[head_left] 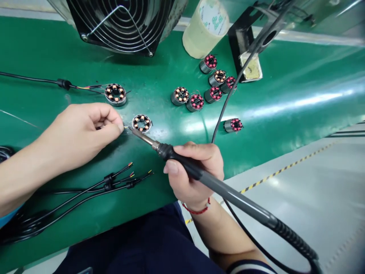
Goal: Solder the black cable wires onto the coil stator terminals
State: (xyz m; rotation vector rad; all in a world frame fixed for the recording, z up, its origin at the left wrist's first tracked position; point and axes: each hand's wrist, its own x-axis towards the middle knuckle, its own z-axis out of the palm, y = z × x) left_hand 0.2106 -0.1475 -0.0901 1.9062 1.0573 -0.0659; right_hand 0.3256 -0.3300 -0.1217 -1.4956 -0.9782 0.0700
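Left hand [89, 129]: my thumb and forefinger pinch a thin wire [126, 127].
Right hand [196, 171]: I grip the soldering iron [236, 195], tip near the wire.
Copper-wound stator [147, 123]: on green bench [171, 139], just beside the iron's tip.

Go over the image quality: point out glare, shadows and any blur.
Head view: a glare streak crosses the green table at picture right; head view: dark shadow below the fan, softer shadow under the left hand; head view: the far right edge looks smeared, while the soldering iron looks fairly sharp.
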